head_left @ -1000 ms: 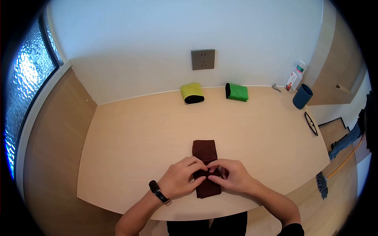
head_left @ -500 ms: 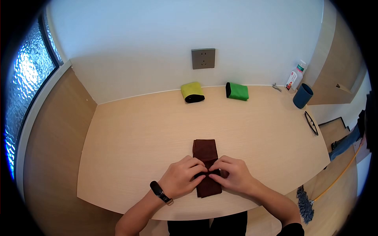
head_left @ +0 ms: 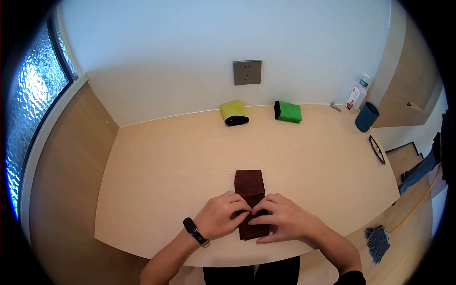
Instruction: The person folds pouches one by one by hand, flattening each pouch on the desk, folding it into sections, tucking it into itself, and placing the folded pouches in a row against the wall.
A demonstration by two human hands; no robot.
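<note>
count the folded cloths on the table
3: a yellow-green cloth at the back, a green cloth to its right, and a brown cloth at the front, partly covered by the left hand and right hand. No others show.

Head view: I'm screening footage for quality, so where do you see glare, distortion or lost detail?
Head view: bright glare on the textured window; head view: the table has a bowed-looking back edge, likely lens distortion, and the picture's corners are black; head view: fold detail on the dark brown cloth is hard to make out.
</note>
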